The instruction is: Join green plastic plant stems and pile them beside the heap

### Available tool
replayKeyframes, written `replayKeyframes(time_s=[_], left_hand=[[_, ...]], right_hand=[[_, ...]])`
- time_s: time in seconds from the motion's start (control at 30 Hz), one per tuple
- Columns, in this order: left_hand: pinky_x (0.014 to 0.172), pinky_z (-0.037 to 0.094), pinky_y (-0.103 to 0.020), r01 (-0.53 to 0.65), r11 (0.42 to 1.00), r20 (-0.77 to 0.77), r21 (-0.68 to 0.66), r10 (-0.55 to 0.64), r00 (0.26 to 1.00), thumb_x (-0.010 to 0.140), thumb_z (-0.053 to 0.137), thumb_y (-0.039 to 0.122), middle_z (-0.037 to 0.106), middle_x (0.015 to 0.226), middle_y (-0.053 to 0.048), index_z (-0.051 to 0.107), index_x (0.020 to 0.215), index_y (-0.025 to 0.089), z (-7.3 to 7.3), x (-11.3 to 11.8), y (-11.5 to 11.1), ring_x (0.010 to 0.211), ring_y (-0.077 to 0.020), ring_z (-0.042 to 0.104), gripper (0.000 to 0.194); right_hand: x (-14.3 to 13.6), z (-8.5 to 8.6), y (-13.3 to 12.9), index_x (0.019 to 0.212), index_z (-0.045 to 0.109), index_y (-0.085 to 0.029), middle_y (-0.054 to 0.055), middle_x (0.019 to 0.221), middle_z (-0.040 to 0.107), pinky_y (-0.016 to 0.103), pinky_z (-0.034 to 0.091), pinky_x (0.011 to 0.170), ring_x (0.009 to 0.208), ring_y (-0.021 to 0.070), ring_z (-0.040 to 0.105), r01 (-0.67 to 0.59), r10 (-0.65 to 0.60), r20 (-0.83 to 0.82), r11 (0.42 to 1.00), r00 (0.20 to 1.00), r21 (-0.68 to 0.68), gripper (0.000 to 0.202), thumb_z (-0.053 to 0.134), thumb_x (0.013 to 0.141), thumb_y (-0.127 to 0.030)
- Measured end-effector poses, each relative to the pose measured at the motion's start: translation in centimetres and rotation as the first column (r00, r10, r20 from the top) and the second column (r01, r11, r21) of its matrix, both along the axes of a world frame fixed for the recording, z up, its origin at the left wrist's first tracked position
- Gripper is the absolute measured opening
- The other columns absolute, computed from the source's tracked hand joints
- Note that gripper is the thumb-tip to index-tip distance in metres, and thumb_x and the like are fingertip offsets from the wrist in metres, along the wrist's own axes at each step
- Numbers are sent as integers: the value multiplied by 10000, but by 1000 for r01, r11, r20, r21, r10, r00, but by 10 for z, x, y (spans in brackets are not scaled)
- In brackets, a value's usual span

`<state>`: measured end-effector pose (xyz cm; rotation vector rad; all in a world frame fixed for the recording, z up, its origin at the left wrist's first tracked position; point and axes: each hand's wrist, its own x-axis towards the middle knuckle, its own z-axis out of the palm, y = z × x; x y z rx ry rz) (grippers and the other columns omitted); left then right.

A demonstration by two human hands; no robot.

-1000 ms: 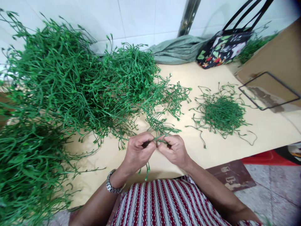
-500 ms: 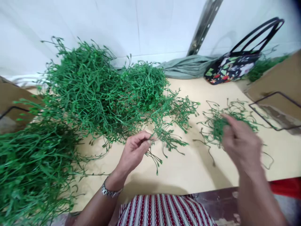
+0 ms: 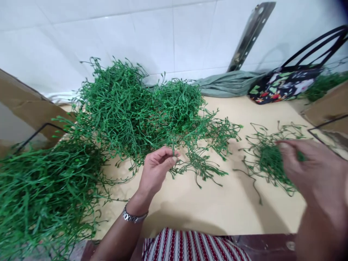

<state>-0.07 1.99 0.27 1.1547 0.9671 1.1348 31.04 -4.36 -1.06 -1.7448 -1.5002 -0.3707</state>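
Here at the middle of the smooth, pale yellow tabletop (image 3: 206, 210), the left hand (image 3: 154, 170) pinches a thin, green, budded plant stem (image 3: 173, 145) between thumb and forefinger, the stem poking up from the fingertips. Just beyond that hand spreads the big tangled mound of curling green stems (image 3: 116, 105), wiry and springy, with small pointed buds at the tips. Beside the pinching fingers, to their right, lies a loose fan of thin green stems (image 3: 203, 166), bent and kinked flat on the surface.

Over on the right, the right hand (image 3: 312, 166), blurred, hovers at the small, roundish, dense heap of green stems (image 3: 269, 159), covering part of it; whether its fingers grip anything, I cannot tell. One wavy stray stem (image 3: 254, 185) lies on the near left side of that heap.

Down at the left, a thick, glossy green pile (image 3: 46, 188) sprawls below a brown cardboard box (image 3: 29, 105). A shiny linked metal watch (image 3: 134, 217) circles the left wrist. Along the white tiled wall (image 3: 152, 40) sit a crumpled grey-green cloth (image 3: 228, 84) and a black floral fabric bag (image 3: 282, 85) with looped handles.
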Motion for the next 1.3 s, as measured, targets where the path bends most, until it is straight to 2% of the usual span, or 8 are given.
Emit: replayKeyframes(time_s=[0.13, 0.23, 0.3, 0.4, 0.63, 0.8, 1.1, 1.3], left_hand=[[648, 378, -271, 147, 942, -350, 302, -34, 936, 725, 578, 135, 575, 690, -20, 642, 718, 168, 1, 3, -5, 684, -141, 501, 71], [690, 365, -295, 276, 851, -539, 446, 9, 842, 777, 526, 125, 571, 690, -26, 620, 745, 173, 2, 4, -10, 714, -158, 494, 111], [683, 366, -281, 320, 826, -543, 464, -20, 840, 795, 496, 105, 571, 717, -25, 599, 783, 173, 0, 4, -13, 719, -151, 494, 124], [636, 365, -251, 287, 846, -467, 449, -52, 883, 795, 488, 89, 519, 695, -9, 560, 766, 167, -4, 5, -14, 687, -132, 472, 111], [620, 362, -237, 288, 905, -378, 312, -160, 912, 812, 492, 160, 472, 700, -1, 524, 754, 163, -6, 2, -17, 669, -118, 433, 66], [609, 371, -237, 414, 896, -314, 163, -351, 883, 775, 574, 268, 450, 676, 7, 507, 757, 154, -8, -5, -17, 657, -118, 434, 134], [501, 269, -215, 476, 865, -504, 161, -342, 793, 751, 576, 200, 391, 589, 28, 570, 637, 133, 0, -10, -14, 565, -93, 360, 133], [543, 319, -223, 517, 854, -226, 57, -493, 840, 717, 646, 299, 425, 657, 18, 534, 619, 142, -10, -9, -13, 595, -95, 391, 216]], right_hand=[[-87, 15, 24, 953, 634, -210, 54, 896, 656, 298, 488, 708, 805, 171, 611, -690, 581, -414, 699, 701, -187, 172, 513, 838, -257], [-129, 2, 38, 940, 629, -165, 31, 806, 643, 216, 459, 582, 669, 110, 576, -876, 586, -682, 450, 437, -175, 176, 518, 838, -255], [-140, -11, 38, 864, 633, -138, 4, 702, 603, 176, 406, 496, 561, 73, 514, -913, 527, -789, 396, 316, -102, 156, 537, 820, -253], [-143, -23, 32, 852, 630, -127, -30, 592, 522, 159, 330, 421, 468, 50, 419, -906, 498, -823, 420, 275, -48, 158, 549, 812, -257], [-146, -15, 22, 793, 600, -137, 4, 639, 555, 204, 394, 541, 574, 85, 492, -809, 696, -524, 587, 491, 22, 90, 555, 824, -208], [-150, -13, 18, 806, 569, -156, 17, 670, 577, 207, 420, 560, 616, 101, 521, -786, 747, -347, 616, 567, 43, 96, 494, 861, -183], [-145, -20, 16, 843, 568, -165, 33, 728, 643, 249, 486, 674, 703, 129, 587, -782, 775, -107, 622, 623, -49, 114, 461, 881, -175], [-150, -21, 11, 774, 552, -153, 35, 669, 600, 251, 458, 603, 660, 136, 549, -778, 770, -116, 628, 627, -32, 152, 442, 878, -170]])
